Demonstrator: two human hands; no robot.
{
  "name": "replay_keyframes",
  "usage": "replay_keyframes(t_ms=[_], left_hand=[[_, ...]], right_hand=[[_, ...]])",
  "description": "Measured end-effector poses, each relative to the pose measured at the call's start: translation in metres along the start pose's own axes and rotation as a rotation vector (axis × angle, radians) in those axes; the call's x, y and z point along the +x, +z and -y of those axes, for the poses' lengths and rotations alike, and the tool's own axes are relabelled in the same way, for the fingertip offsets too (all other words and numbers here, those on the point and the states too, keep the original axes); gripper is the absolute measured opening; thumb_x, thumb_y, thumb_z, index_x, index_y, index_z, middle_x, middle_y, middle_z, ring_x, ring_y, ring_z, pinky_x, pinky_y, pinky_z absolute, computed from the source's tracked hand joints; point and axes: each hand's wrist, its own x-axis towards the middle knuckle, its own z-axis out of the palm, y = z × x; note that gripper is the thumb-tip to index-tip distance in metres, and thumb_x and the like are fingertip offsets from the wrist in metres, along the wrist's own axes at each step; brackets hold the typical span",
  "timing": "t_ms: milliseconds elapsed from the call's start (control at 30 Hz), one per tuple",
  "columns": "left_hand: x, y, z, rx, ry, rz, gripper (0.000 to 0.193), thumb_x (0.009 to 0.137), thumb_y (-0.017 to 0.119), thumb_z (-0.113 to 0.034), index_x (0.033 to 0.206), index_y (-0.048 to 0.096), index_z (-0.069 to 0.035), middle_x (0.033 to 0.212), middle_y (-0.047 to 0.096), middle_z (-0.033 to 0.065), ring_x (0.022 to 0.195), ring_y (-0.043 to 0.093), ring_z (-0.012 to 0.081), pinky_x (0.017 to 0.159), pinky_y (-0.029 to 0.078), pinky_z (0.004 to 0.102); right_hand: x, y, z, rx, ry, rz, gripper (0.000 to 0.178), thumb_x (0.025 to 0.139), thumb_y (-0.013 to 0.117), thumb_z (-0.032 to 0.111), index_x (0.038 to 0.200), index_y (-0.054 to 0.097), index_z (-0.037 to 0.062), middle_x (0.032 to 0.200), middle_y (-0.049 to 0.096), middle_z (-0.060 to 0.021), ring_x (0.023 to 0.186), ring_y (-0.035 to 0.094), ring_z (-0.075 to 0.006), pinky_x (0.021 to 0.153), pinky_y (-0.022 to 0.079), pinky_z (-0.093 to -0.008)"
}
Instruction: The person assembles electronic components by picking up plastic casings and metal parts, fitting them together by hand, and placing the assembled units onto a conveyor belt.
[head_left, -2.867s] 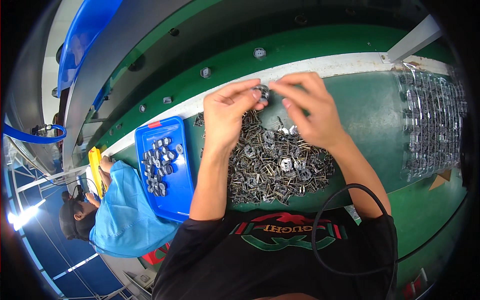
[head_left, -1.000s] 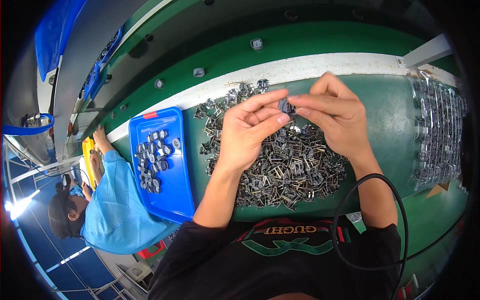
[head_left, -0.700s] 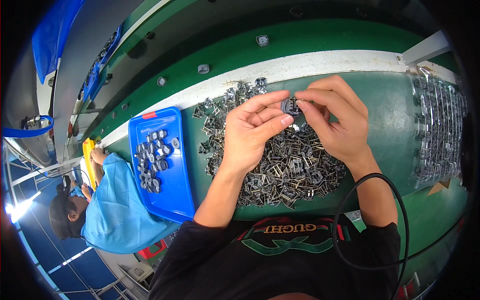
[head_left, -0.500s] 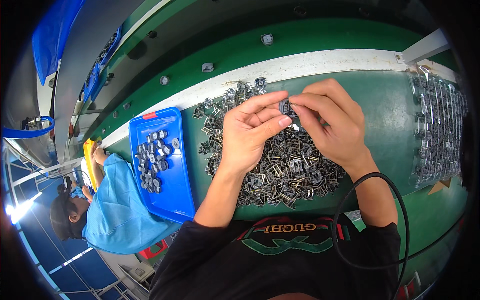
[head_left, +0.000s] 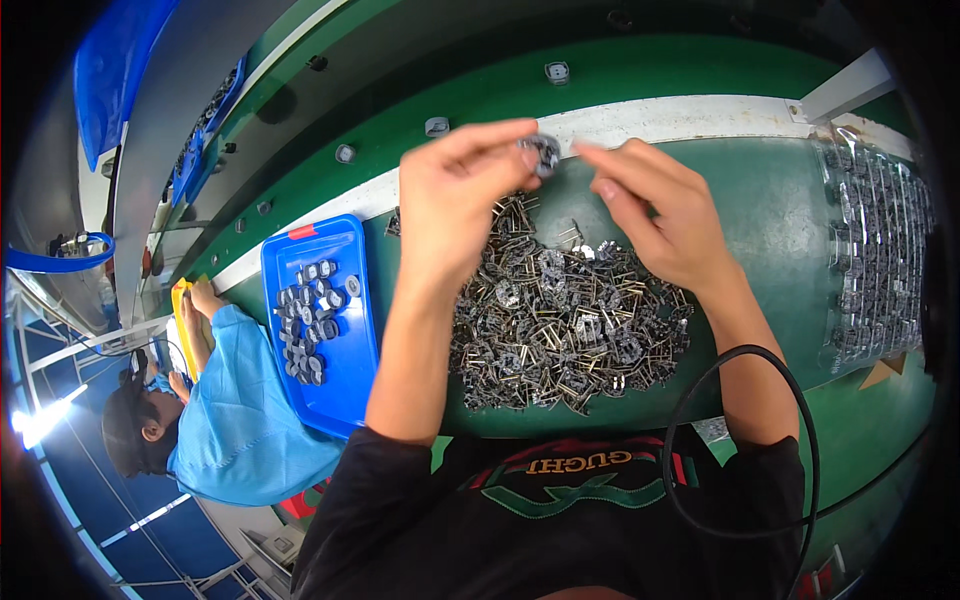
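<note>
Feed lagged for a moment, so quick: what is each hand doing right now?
Left hand: fingers pinched shut on a small dark metal part, held above the pile of metal parts.
Right hand: open, empty, fingertips just beside that part.

Factory assembly line, long green bench [head_left: 780, 220] with a white strip, heap of small metal parts [head_left: 560, 320], blue tray [head_left: 345, 370] of sorted pieces, clear racks of parts [head_left: 880, 250], co-worker [head_left: 230, 400] in blue smock alongside

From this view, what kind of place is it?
Likely a factory assembly line: a heap of small grey metal parts on a long green workbench, a blue plastic tray of sorted pieces, and a co-worker's blue sleeve nearby.
</note>
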Motion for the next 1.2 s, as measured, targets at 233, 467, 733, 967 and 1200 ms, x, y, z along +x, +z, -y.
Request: replay_keyframes(t_ms=[233,467,733,967,1200], left_hand=[[0.124,-0.017,0.027,0.709,0.229,-0.137,0.025,0.077,0.071,-0.012,0.101,0.077,-0.005,0.084,0.074,0.0145,0.079,0.071,0.0185,0.076,0.054,0.0291],[0.174,-0.013,0.052,1.046,0.320,-0.205,0.027,0.080,0.066,-0.021,0.101,0.077,-0.007,0.096,0.074,0.0155,0.094,0.070,0.0313,0.088,0.053,0.0400],[0.136,0.053,0.046,1.217,0.389,0.065,0.044,0.079,0.074,-0.040,0.101,0.074,-0.002,0.095,0.072,0.0163,0.092,0.069,0.0296,0.084,0.053,0.0385],[0.098,0.048,0.014,0.782,0.263,0.177,0.041,0.076,0.078,-0.012,0.114,0.067,0.000,0.097,0.071,0.0135,0.083,0.070,0.0173,0.078,0.054,0.0290],[-0.002,0.009,0.001,0.111,-0.073,0.189,0.042,0.085,0.069,0.004,0.127,0.061,0.006,0.103,0.069,0.0100,0.090,0.067,0.0134,0.087,0.053,0.0298]], right_hand=[[-0.007,0.011,-0.015,-0.191,0.038,0.439,0.016,0.085,0.065,0.013,0.098,0.073,0.0064,0.089,0.061,-0.0085,0.091,0.060,-0.0284,0.080,0.049,-0.0399],[-0.010,-0.005,-0.018,-0.242,0.076,0.483,0.026,0.080,0.064,0.002,0.103,0.074,0.0085,0.089,0.057,-0.0104,0.085,0.060,-0.0302,0.076,0.049,-0.0406],[-0.002,-0.034,-0.022,-0.473,0.129,0.381,0.008,0.075,0.066,0.001,0.081,0.061,-0.0004,0.091,0.056,-0.0146,0.087,0.063,-0.0333,0.078,0.052,-0.0442],[0.004,-0.047,-0.012,-0.396,0.186,0.497,0.013,0.073,0.065,-0.001,0.086,0.065,0.0016,0.093,0.057,-0.0107,0.092,0.062,-0.0301,0.080,0.051,-0.0438],[0.000,-0.053,-0.023,-0.274,0.154,0.547,0.017,0.074,0.069,0.000,0.091,0.071,0.0033,0.093,0.059,-0.0087,0.092,0.062,-0.0263,0.080,0.051,-0.0393]])
